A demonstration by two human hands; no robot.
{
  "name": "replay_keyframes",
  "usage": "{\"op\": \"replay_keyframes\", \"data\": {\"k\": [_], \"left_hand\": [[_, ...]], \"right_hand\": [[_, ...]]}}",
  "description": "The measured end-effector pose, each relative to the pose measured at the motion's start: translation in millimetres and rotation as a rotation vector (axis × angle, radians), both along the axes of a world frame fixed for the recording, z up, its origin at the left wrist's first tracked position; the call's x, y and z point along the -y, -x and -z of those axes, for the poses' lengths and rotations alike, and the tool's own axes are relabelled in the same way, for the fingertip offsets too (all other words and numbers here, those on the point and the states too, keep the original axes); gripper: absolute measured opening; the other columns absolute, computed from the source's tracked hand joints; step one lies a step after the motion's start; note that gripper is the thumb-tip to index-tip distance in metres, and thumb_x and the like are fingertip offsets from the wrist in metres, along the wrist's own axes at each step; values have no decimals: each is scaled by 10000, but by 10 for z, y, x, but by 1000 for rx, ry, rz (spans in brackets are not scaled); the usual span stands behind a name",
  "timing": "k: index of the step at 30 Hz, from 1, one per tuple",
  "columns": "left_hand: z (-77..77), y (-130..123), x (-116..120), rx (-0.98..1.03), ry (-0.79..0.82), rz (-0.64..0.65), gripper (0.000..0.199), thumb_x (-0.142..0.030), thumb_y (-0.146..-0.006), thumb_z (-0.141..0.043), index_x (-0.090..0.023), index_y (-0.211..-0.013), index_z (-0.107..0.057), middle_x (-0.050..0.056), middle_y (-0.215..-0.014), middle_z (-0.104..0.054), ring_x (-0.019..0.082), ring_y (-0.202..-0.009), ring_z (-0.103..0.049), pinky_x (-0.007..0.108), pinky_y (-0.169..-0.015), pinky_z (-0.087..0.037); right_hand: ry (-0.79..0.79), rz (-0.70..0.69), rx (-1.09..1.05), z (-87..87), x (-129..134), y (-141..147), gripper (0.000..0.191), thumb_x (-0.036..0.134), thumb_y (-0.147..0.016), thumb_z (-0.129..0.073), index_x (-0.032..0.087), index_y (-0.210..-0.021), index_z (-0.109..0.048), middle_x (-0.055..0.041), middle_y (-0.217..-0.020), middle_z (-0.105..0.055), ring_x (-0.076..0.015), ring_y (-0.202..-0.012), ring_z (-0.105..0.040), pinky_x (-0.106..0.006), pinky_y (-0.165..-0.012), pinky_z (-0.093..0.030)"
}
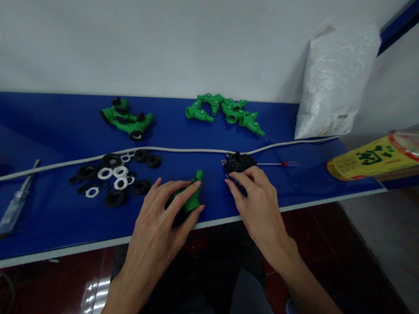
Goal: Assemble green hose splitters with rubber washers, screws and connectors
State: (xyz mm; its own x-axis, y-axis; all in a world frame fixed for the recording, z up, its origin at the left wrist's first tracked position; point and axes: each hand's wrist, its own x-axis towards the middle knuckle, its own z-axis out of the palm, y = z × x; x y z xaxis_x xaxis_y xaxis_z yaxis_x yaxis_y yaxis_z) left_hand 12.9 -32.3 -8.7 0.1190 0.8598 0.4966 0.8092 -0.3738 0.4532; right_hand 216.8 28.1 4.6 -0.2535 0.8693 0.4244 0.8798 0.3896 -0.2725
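My left hand (164,213) is closed around a green plastic fitting (192,202) near the front edge of the blue table; the fitting's narrow end points away from me. Over to the right, my right hand (255,196) pinches with thumb and forefinger at the near side of a pile of small black parts (238,163). Something small and thin shows by those fingertips, too small to name. A few small screws lie at the pile's left side. Just right of the pile lies a screwdriver (290,164) with a red and clear handle.
Black and white rings (120,171) lie left of my left hand. Green fittings stand behind (201,112), others with black parts at back left (126,120). A white cable (181,150) crosses the table (47,217). Right: white bag (334,84), yellow bottle (370,156). Far left: clear-handled tool (11,215).
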Motion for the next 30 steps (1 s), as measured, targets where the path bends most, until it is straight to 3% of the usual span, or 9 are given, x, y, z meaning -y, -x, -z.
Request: {"op": "replay_keyframes", "data": {"k": [5,9,13,18,21,26,30], "left_hand": [[-55,-24,30,88,-18,-63,581,-318,-921,-738,-226,-1441,-495,71,-1258,-702,238,-1190,-660,507,-1201,-418],[-149,-13,3,114,-26,-143,403,-335,-929,-724,-241,-1309,-627,68,-1195,-716,248,-1123,-662,431,-1026,-551],[-209,8,-90,141,7,-113,356,-330,-930,-726,-243,-1272,-681,66,-1174,-734,249,-1067,-660,423,-968,-562],[-186,33,-195,174,71,-42,312,-309,-932,-727,-225,-1232,-725,64,-1157,-755,246,-1045,-652,432,-956,-556],[-173,49,-209,191,91,-33,257,-303,-927,-734,-222,-1170,-755,61,-1116,-770,249,-1031,-650,439,-938,-555],[-180,65,-198,210,122,-17,245,-313,-914,-750,-227,-1143,-760,57,-1087,-778,252,-1018,-650,441,-908,-560],[-163,65,-200,231,117,-22,248,-306,-902,-766,-227,-1137,-757,55,-1065,-777,247,-1007,-655,429,-897,-565]], "right_hand": [[52,-55,83,15,-60,-4,194,119,-996,-510,125,-983,-703,-127,-980,-625,-252,-901,-595,-398,-799,-540],[118,-184,222,-84,-105,-63,191,66,-967,-467,126,-1025,-639,-140,-1032,-588,-267,-954,-558,-420,-836,-535],[154,-249,280,-222,-125,-32,167,60,-939,-476,123,-990,-622,-156,-1038,-583,-280,-967,-562,-416,-822,-530],[182,-257,121,-336,-150,79,122,83,-925,-546,162,-930,-639,-83,-920,-659,-218,-831,-631,-343,-764,-506],[240,-330,-41,-429,-176,161,122,89,-905,-604,187,-910,-678,-22,-864,-711,-161,-747,-655,-275,-711,-486],[297,-515,-144,-579,-229,272,108,117,-929,-664,187,-948,-744,-14,-943,-773,-145,-851,-720,-241,-811,-517],[292,-582,-104,-565,-256,294,142,137,-961,-635,185,-965,-769,-30,-970,-782,-156,-875,-729,-252,-821,-531]]}}
